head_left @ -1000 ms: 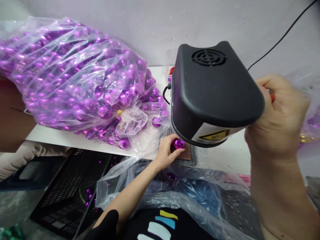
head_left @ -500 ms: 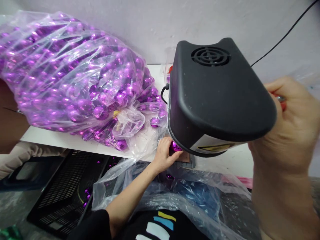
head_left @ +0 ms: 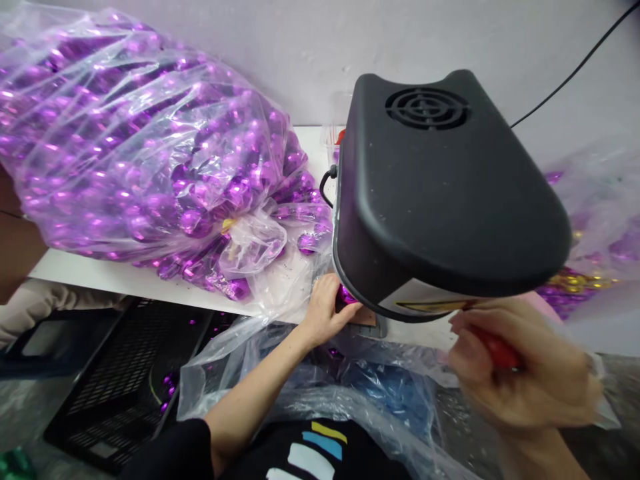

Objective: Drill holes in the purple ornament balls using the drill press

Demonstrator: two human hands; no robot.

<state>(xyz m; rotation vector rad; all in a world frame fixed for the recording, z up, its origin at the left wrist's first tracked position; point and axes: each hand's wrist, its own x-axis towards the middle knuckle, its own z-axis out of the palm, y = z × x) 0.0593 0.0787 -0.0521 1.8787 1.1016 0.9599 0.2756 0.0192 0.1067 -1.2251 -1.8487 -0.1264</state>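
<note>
Ball [head_left: 345, 295], shiny and purple, just below the centre of the frame, partly hidden by your fingers and by the overhanging black machine [head_left: 450, 193]. Your left hand [head_left: 324, 310] has its grip closed on it, thumb on the near side and fingers on the far side, probably to steady it under the machine, at the brown pad [head_left: 364, 316]. At lower right, your right hand [head_left: 530, 373], slightly blurred, has its grip wrapped around a red handle [head_left: 495, 347]; whether that handle joins the machine, you cannot tell. A tied clear bag [head_left: 135, 147] full of purple balls fills the upper left of the surface [head_left: 110, 277], perhaps to keep supply within your left hand's reach. Loose clear plastic [head_left: 395, 407] spreads below the surface's front edge, maybe as a catch for pieces.

Compared with half a second ago, your right hand has dropped from beside the machine to below its lower right corner, while your left hand stays on the ball. A purple-and-gold bag [head_left: 590, 267] now shows more fully at the right edge.
</note>
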